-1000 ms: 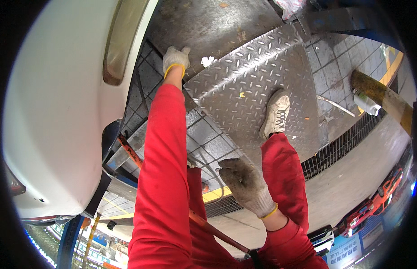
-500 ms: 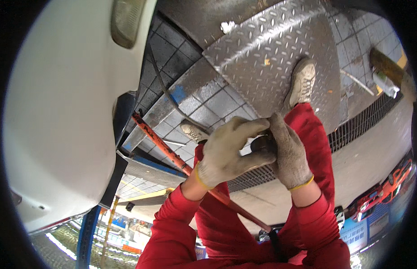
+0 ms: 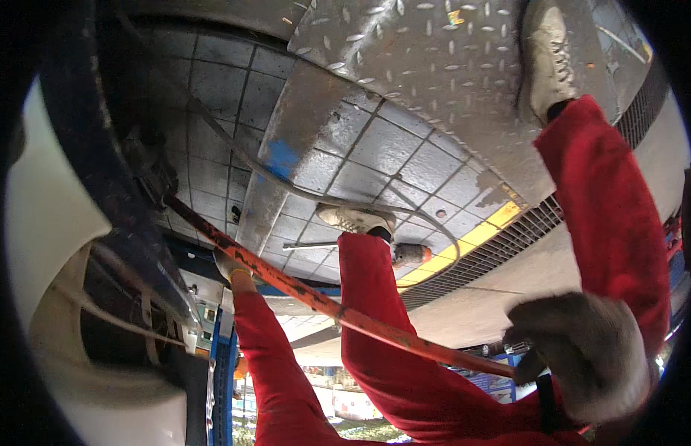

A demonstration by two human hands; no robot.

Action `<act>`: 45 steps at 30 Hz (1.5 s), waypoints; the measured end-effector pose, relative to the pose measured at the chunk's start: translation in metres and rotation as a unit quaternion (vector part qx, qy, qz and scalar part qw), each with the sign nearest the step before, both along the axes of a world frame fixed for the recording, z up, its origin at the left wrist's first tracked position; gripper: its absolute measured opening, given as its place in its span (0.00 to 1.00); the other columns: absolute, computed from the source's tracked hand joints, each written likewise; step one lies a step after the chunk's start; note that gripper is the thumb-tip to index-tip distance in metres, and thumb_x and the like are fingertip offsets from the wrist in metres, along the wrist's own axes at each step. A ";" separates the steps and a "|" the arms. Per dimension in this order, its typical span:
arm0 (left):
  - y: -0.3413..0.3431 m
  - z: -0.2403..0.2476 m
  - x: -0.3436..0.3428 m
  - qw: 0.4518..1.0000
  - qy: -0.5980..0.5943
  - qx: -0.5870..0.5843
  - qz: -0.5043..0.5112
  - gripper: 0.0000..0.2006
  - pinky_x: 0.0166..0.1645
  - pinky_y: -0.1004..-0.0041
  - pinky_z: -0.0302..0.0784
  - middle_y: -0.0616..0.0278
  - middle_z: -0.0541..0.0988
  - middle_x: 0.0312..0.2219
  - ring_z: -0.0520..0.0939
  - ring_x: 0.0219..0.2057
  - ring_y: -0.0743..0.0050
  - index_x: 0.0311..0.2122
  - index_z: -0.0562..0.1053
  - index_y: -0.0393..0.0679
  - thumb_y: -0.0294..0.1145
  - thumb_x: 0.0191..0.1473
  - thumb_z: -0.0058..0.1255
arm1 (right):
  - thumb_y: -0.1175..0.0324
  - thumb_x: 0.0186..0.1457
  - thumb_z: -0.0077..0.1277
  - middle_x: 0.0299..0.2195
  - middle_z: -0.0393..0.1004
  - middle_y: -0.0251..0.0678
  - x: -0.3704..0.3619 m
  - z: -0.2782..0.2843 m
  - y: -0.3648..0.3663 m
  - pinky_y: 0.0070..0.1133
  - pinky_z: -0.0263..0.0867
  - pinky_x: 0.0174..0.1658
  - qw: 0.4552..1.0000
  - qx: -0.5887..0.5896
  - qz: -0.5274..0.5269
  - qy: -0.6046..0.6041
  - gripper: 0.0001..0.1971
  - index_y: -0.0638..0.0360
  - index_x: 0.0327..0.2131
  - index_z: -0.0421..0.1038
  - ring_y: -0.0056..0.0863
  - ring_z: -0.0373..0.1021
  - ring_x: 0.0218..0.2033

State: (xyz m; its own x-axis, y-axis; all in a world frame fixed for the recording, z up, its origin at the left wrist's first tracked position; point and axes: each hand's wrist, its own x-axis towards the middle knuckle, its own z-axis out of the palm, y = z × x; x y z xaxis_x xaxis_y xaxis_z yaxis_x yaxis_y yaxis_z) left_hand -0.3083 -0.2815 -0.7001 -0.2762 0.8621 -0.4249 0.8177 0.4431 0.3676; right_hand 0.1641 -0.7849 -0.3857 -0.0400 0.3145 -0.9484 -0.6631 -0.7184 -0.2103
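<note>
8 o'clock: left hand (image 3: 225, 262) mostly hidden behind the red bar (image 3: 286, 283); I can't tell what its fingers touch. 4 o'clock: right hand (image 3: 592, 349) blurred; from my end, contact with the bar unclear. 9 o'clock: bar's far end lost in shadow; white car panel (image 3: 52, 178) cut by the rim. 2 o'clock: right shoe (image 3: 547, 63) cropped at toe.

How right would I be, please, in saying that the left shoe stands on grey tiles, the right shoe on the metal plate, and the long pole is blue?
The long pole is not blue but orange-red, as the head view shows. The left shoe does stand on grey tiles, the right shoe on the metal plate.
</note>
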 end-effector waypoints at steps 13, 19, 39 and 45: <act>0.093 -0.138 -0.024 0.983 0.019 -0.179 -0.047 0.20 0.51 0.59 0.82 0.48 0.86 0.45 0.86 0.46 0.52 0.61 0.78 0.41 0.46 0.78 0.50 | 0.75 0.75 0.53 0.37 0.88 0.45 -0.011 -0.060 0.013 0.26 0.83 0.40 0.997 0.028 0.067 0.001 0.11 0.68 0.54 0.81 0.31 0.88 0.35; 0.102 -0.158 -0.028 0.974 0.031 -0.209 -0.081 0.21 0.53 0.56 0.83 0.44 0.86 0.46 0.86 0.49 0.47 0.60 0.78 0.39 0.48 0.78 0.51 | 0.73 0.74 0.56 0.37 0.88 0.44 -0.015 -0.065 0.021 0.26 0.82 0.40 0.997 0.030 0.073 -0.005 0.11 0.66 0.53 0.82 0.30 0.88 0.35; -0.162 0.275 0.029 0.939 0.190 -0.028 -0.285 0.26 0.59 0.51 0.82 0.36 0.87 0.50 0.88 0.54 0.39 0.56 0.75 0.34 0.51 0.72 0.59 | 0.59 0.73 0.65 0.36 0.88 0.39 0.016 0.016 -0.009 0.27 0.78 0.37 0.977 0.149 -0.066 -0.137 0.16 0.63 0.52 0.87 0.21 0.81 0.33; -0.304 0.557 0.251 0.974 0.041 -0.014 -0.224 0.20 0.52 0.59 0.82 0.52 0.86 0.40 0.86 0.40 0.59 0.55 0.76 0.36 0.44 0.73 0.59 | 0.60 0.79 0.59 0.40 0.86 0.38 0.123 0.102 0.031 0.25 0.79 0.37 0.930 0.230 -0.264 -0.110 0.20 0.65 0.63 0.79 0.22 0.81 0.33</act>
